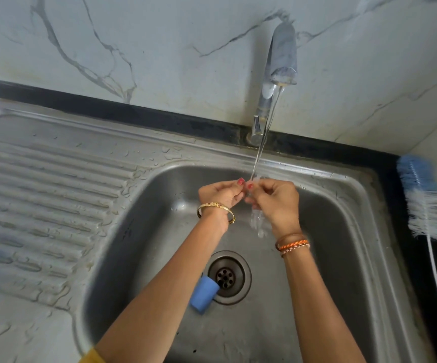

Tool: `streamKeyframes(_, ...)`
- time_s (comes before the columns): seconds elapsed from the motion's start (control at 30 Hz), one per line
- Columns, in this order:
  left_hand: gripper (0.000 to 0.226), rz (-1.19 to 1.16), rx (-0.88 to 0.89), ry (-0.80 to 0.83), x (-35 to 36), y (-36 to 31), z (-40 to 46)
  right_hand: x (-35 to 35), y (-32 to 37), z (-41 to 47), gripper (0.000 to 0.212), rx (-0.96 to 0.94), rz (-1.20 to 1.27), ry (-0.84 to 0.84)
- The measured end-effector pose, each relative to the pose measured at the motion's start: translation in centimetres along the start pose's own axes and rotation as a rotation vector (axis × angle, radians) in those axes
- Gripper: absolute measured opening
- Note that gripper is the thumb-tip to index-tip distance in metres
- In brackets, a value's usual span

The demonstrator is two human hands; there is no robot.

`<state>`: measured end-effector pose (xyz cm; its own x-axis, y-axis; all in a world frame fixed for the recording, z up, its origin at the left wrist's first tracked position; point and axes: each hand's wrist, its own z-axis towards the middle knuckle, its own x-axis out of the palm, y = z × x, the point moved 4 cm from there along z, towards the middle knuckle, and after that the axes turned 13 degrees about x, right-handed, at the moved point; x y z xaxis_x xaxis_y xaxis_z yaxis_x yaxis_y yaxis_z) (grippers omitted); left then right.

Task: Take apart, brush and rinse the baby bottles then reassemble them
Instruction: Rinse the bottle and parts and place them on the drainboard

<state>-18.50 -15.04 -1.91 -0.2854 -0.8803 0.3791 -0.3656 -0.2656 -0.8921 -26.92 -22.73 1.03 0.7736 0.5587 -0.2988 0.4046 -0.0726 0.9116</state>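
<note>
A steel sink (343,231) with a ribbed draining board (42,192) to its left takes a thin stream of water (260,148) from the chrome tap (277,74) mounted behind the basin. Over the basin, directly under the tap's stream, a person's left hand (221,192) and right hand (277,197) meet, the fingers of both curled and pinching a small clear part (250,191) between them; what the part is, and which way it points, cannot be made out through the water. Water spills off below the hands toward the basin floor. On the counter right of the sink lies a bottle brush (427,213), its long axis running from near the wall toward the viewer, blue-and-white bristle head farther away, blue grip nearer. Inside the basin, a blue cap (203,294) lies on its side, touching the left edge of the drain (228,277), its narrower end pointing at the drain.
</note>
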Motion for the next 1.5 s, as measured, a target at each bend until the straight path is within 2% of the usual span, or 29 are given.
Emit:
streamKeyframes(0.07,0.020,-0.045,-0.038,-0.128,-0.7,0.4,0.4,-0.5,0.0,-0.2,0.010,0.014,0.225,-0.096)
streamKeyframes(0.1,0.020,-0.068,-0.049,-0.160,-1.1,0.5,0.4,-0.8,0.1,-0.1,0.012,-0.001,0.280,-0.114)
streamKeyframes(0.13,0.019,-0.091,-0.058,-0.159,-1.3,0.6,0.5,-0.9,0.6,0.1,0.011,-0.032,0.231,-0.112)
streamKeyframes(0.27,0.016,-0.141,-0.105,-0.043,-1.0,0.6,0.2,0.0,1.0,0.8,0.009,-0.062,-0.031,-0.014)
streamKeyframes(0.37,0.021,-0.073,-0.141,0.026,0.2,0.3,0.1,1.4,0.4,0.2,0.011,-0.021,0.055,0.152)
streamKeyframes(0.4,0.022,-0.056,-0.151,0.042,0.5,0.4,0.1,1.6,0.1,0.1,0.017,-0.033,0.084,0.147)
streamKeyframes(0.53,0.029,-0.177,-0.203,0.082,1.1,0.6,-0.3,1.0,0.1,0.3,0.012,-0.121,-0.021,-0.090)
streamKeyframes(0.67,0.023,-0.078,-0.125,0.051,1.5,0.8,-0.5,0.9,0.0,0.9,0.039,-0.080,0.005,-0.198)
streamKeyframes(0.8,0.035,0.056,-0.066,-0.034,1.0,0.6,-0.4,1.0,0.0,0.5,0.046,0.011,0.072,-0.110)
streamKeyframes(0.93,0.041,0.180,0.040,-0.004,0.5,-0.2,0.0,1.5,-0.3,0.3,0.030,0.070,0.188,0.094)
streamKeyframes(1.03,0.039,0.219,0.065,0.048,0.7,-0.4,0.3,1.8,-0.4,0.3,0.025,0.105,0.253,0.116)
streamKeyframes(1.13,0.036,0.198,0.008,0.033,0.8,-0.5,0.7,2.0,0.2,0.1,0.015,0.001,0.260,0.144)
streamKeyframes(1.23,0.034,0.098,-0.114,0.020,1.0,0.0,0.7,1.6,1.1,0.0,0.036,-0.198,0.152,0.045)
streamKeyframes(1.3,0.024,-0.065,-0.181,0.023,1.3,0.3,0.6,1.4,1.2,-0.2,0.045,-0.245,0.142,0.002)
streamKeyframes(1.4,0.012,-0.192,-0.142,0.046,1.5,0.0,0.5,0.8,0.7,0.1,0.037,-0.190,0.161,-0.063)
streamKeyframes(1.5,0.014,-0.038,-0.028,0.105,2.0,-0.5,0.0,0.9,-0.2,0.9,0.027,-0.051,0.245,-0.126)
